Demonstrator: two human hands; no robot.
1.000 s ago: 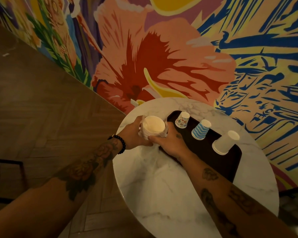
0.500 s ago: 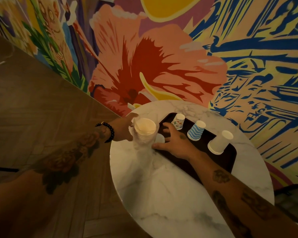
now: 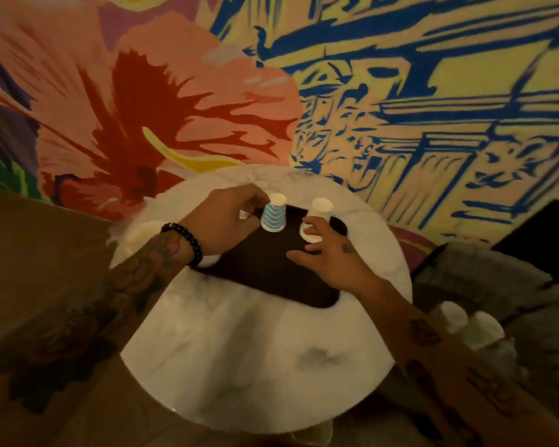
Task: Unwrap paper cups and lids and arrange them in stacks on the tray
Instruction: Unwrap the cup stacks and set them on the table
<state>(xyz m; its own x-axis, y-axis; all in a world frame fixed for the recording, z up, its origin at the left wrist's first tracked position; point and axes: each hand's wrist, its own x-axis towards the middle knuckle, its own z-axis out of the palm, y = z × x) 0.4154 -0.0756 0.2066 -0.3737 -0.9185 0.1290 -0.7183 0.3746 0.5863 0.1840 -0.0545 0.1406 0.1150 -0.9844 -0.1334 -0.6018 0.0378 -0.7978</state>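
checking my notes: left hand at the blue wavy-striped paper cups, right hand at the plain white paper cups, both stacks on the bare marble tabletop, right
Wrong surface: the head view shows the blue wavy-striped paper cups at the left hand and the plain white paper cups at the right hand both on the dark rectangular tray.

1 table (image 3: 255, 366), round marble top. 1 tray (image 3: 271, 285), dark, on the table's far half. Upside-down cup stacks on the tray: 2 in view, both by its far edge: 1 blue-striped stack (image 3: 273, 217), 1 white stack (image 3: 318, 214). Hands: 2, left hand (image 3: 226, 221) and right hand (image 3: 333, 256). 1 bead bracelet (image 3: 188, 240). 2 pale cup-like shapes (image 3: 452, 316) off the table's right edge, blurred.
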